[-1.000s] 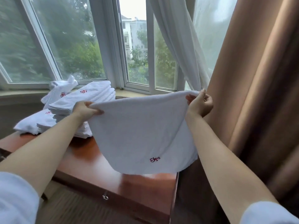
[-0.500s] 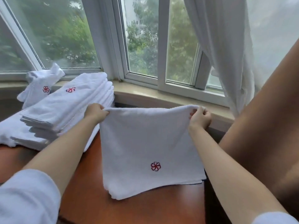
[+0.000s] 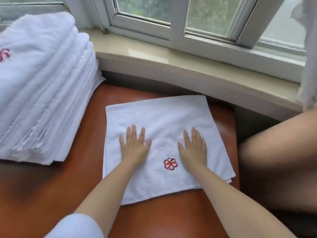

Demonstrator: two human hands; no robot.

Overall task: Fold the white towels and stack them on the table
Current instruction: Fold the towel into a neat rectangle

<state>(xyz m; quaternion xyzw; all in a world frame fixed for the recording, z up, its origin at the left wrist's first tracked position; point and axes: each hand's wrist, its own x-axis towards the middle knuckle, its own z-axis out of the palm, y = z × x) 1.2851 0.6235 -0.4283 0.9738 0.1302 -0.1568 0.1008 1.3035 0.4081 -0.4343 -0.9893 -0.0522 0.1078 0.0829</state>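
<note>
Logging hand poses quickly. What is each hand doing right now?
Left hand: open, fingers straight, pressing flat on the folded towel.
Right hand: open, fingers straight, pressing flat on the same towel.

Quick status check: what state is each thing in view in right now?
Folded towel: flat on the table, logo up.
Towel stack: folded, piled at table's left.
Left hand: open, pressing the towel.
Right hand: open, pressing the towel.
Window: cannot tell.
</note>
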